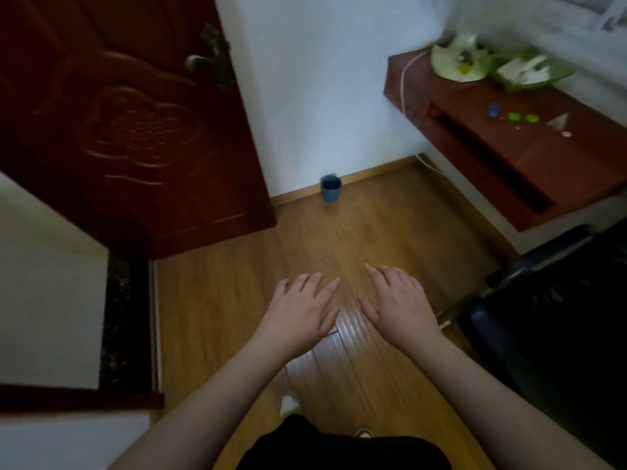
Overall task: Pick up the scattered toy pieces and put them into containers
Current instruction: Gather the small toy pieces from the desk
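Both hands are empty, fingers spread flat: the left hand (302,308) and right hand (398,305) hover side by side over the wooden floor (220,300). The toy pieces (519,117) lie scattered on the desk (529,157), up and rightward, nearer the right hand.

Wooden plank floor (356,232), glossy near the middle. Blue cup (331,188) upright on it, against the baseboard by the white wall. Reddish-brown desk (543,154) at right, well apart from the cup. On the desktop: small blue toy piece (493,109), two green toy pieces (515,116) (531,118) just beside each other, grey triangular piece (559,121), pinkish round piece (566,133) near it. Further back, two green-and-white containers (458,62) (529,70), contents too blurred to tell. White cord (403,83) hanging over the desk's end.
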A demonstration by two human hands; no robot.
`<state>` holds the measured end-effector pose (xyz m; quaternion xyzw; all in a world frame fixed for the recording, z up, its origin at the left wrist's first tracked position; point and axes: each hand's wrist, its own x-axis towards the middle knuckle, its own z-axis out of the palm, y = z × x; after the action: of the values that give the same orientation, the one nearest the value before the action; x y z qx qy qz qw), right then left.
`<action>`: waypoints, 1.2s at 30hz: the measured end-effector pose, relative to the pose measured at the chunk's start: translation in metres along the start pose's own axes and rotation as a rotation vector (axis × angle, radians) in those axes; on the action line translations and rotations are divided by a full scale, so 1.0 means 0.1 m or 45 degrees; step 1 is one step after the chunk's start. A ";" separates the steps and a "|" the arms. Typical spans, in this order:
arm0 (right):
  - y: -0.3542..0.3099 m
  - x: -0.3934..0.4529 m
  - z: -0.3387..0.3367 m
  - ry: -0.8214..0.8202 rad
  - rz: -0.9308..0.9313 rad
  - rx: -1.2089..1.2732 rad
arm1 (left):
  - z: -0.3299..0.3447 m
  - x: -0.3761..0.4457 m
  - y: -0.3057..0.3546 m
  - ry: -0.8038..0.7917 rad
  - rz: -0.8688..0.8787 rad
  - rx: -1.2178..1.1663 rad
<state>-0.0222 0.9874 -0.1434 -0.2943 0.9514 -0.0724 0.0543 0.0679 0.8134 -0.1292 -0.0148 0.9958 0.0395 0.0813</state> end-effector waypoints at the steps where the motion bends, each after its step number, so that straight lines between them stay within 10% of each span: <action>1: 0.10 0.06 -0.03 0.001 0.030 0.007 | -0.01 0.12 0.02 -0.002 0.035 0.011; 22: 1.25 1.98 -0.47 0.087 0.636 0.082 | -0.57 3.32 -0.31 0.107 0.582 -0.074; 36: 2.83 3.00 -0.69 0.087 0.686 0.089 | -0.65 5.18 0.70 0.011 0.757 -0.047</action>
<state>-0.4349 1.0558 -0.1416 -0.0258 0.9936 -0.0978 0.0497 -0.4563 0.8656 -0.1446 0.2759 0.9559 0.0796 0.0615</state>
